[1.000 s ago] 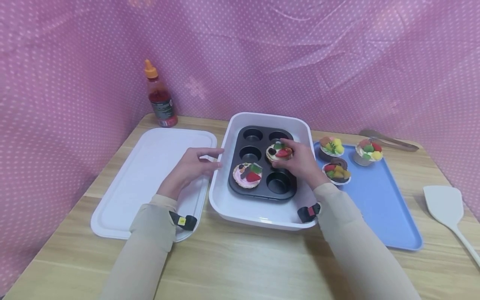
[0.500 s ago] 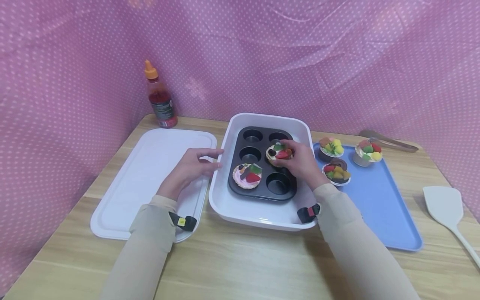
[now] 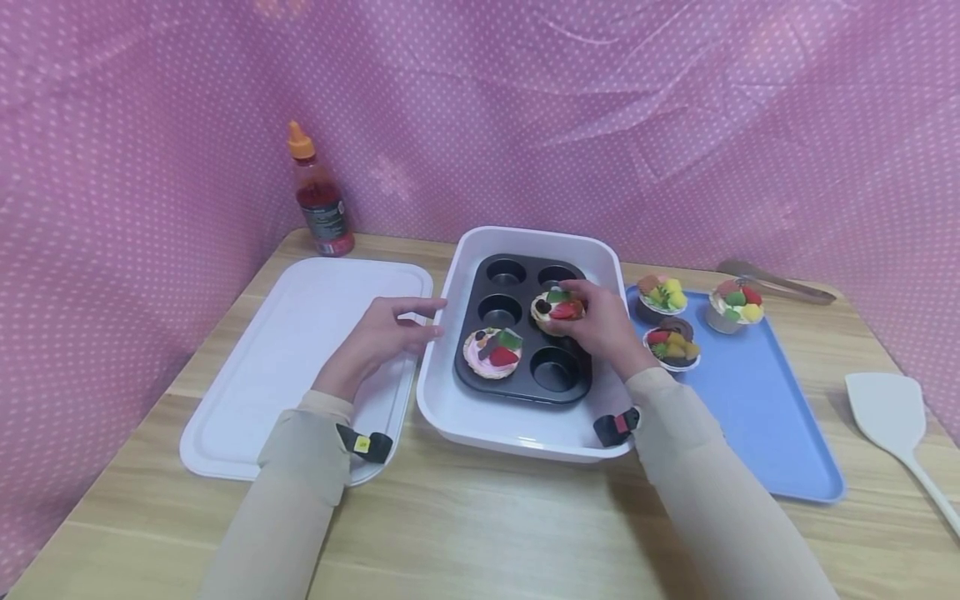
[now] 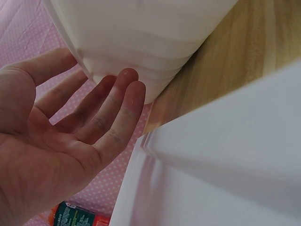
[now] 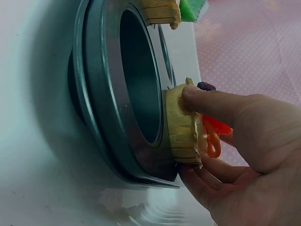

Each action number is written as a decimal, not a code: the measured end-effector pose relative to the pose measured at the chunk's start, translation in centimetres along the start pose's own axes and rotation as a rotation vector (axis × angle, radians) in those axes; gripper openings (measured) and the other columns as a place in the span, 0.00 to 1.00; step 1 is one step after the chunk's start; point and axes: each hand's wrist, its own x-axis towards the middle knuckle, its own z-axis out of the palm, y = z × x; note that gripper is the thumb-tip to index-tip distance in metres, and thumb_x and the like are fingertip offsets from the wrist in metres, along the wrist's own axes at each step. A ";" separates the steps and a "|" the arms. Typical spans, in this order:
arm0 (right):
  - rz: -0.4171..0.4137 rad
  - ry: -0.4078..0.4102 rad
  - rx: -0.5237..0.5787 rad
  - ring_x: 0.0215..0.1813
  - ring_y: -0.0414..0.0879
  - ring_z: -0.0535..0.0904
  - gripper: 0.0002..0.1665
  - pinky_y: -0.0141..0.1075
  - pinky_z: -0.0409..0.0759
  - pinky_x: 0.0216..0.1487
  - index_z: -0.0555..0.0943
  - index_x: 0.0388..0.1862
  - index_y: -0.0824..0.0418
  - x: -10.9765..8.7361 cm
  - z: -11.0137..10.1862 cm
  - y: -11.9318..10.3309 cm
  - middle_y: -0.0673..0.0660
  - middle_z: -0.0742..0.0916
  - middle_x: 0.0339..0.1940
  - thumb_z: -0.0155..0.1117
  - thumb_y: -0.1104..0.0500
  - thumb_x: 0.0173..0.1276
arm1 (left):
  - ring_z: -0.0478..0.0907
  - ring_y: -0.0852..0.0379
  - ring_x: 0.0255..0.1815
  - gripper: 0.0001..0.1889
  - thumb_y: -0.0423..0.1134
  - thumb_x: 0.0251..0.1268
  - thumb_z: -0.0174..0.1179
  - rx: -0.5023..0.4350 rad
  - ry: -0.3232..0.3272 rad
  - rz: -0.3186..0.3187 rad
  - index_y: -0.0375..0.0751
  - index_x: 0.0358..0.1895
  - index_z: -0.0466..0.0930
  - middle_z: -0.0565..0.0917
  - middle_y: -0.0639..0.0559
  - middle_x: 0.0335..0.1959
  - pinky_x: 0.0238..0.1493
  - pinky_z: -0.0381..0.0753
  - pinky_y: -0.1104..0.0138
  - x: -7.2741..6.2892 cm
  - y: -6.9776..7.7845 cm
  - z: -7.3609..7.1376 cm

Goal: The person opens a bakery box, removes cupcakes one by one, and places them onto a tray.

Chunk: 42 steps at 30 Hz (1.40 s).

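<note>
In the head view my right hand (image 3: 609, 323) pinches a fruit tart (image 3: 551, 313) between thumb and fingers at the middle right cup of a dark muffin pan (image 3: 517, 392). The right wrist view shows the tart's pleated tan side (image 5: 181, 129) standing above the pan's surface, topped with berry and red fruit. A pink-cream tart (image 3: 487, 360) sits in the front left cup. The pan lies inside a deep white bin (image 3: 525, 432). My left hand (image 3: 386, 333) holds nothing; its loosely bent fingertips (image 4: 134, 96) are right at the bin's outer left wall.
A white lid-like tray (image 3: 277, 367) lies at the left, with a sauce bottle (image 3: 324, 208) behind it. On the right, a blue tray (image 3: 772, 417) bears several fruit cupcakes (image 3: 735, 307). Tongs (image 3: 780, 281) and a white spatula (image 3: 888, 408) lie beyond it.
</note>
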 end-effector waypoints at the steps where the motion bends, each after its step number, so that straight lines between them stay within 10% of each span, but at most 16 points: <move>1: 0.000 -0.001 -0.001 0.67 0.60 0.75 0.41 0.55 0.74 0.70 0.70 0.74 0.55 0.0 0.0 0.0 0.64 0.76 0.71 0.75 0.53 0.64 | 0.83 0.50 0.54 0.26 0.40 0.62 0.70 -0.002 0.000 0.002 0.58 0.65 0.80 0.81 0.49 0.62 0.60 0.80 0.57 0.0 0.0 0.0; 42: -0.012 0.063 0.092 0.71 0.61 0.72 0.36 0.54 0.70 0.73 0.69 0.72 0.58 -0.3 -0.1 0.1 0.67 0.75 0.72 0.71 0.57 0.68 | 0.83 0.50 0.53 0.26 0.39 0.63 0.70 -0.006 -0.007 0.016 0.56 0.65 0.80 0.81 0.48 0.61 0.51 0.85 0.63 0.0 0.0 0.0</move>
